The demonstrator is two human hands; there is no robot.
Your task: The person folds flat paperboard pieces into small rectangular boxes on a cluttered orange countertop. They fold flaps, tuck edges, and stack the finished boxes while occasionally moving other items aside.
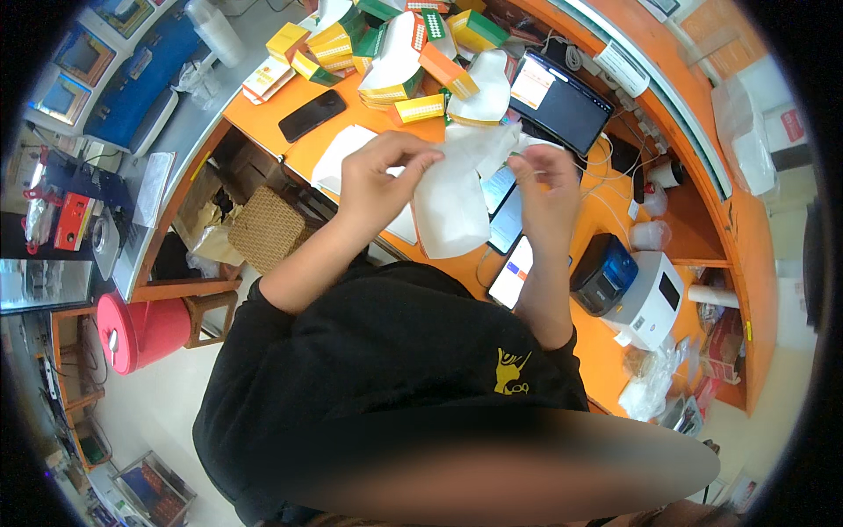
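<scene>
My left hand (pixel 382 176) is closed, thumb and fingers pinching one edge of a thin, whitish, see-through sheet (pixel 483 147). The sheet's other end meets the curled fingers of my right hand (pixel 546 180), which pinch it too. Directly below the sheet, an open white paper food box (pixel 450 215) sits near the table's front edge, partly covered by it. Flat white paper (pixel 344 158) lies behind my left wrist. Two lit phones, a farther one (pixel 507 215) and a nearer one (pixel 511 274), lie beside and partly under my right forearm.
Green, yellow and orange cartons (pixel 408 61) are heaped across the back of the orange table (pixel 259 119). A dark phone (pixel 313 116) lies at left. A tablet (pixel 562 101) with cables stands at back right. A white printer (pixel 650 303) is at right; a pink bin (pixel 145 334) stands on the floor.
</scene>
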